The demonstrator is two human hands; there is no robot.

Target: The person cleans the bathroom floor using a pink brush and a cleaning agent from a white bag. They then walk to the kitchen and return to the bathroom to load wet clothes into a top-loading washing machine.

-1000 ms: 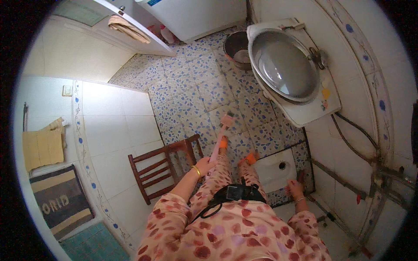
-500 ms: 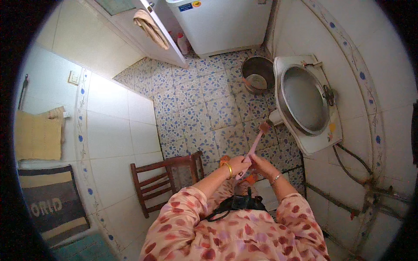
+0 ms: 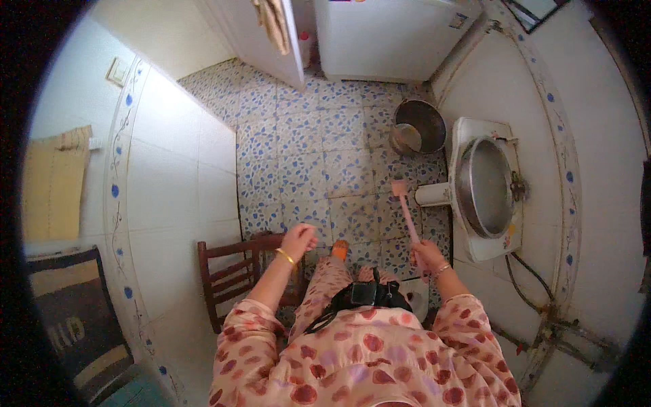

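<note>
R grip is closed round the lower part of a long pink brush, w/ the handle's butt end poking out just below the fingers. Brush runs up & slightly L from there, its pinkish head out over the blue-speckled tile floor; can't tell if head touches the tiles. L grip is well apart from the brush, fingers bent inward, nr the top of a dark red-brown wooden chair; can't tell if fully clenched or half open. Gold bangle on L wrist, thin bracelet on R. Black pouch at the waist, orange shoe on floor betw. the grips. Just R of brush head: white pedestal of the washbasin, w/ a round grey basin sitting in it & tap at its R edge. Dark bucket stands on floor beyond brush head, nr the washbasin. Further up, a white boxy appliance, & L of it a door w/ beige cloth hung on it. Far L, yellow cloth hangs by the wall, above a dark striped mat.
</note>
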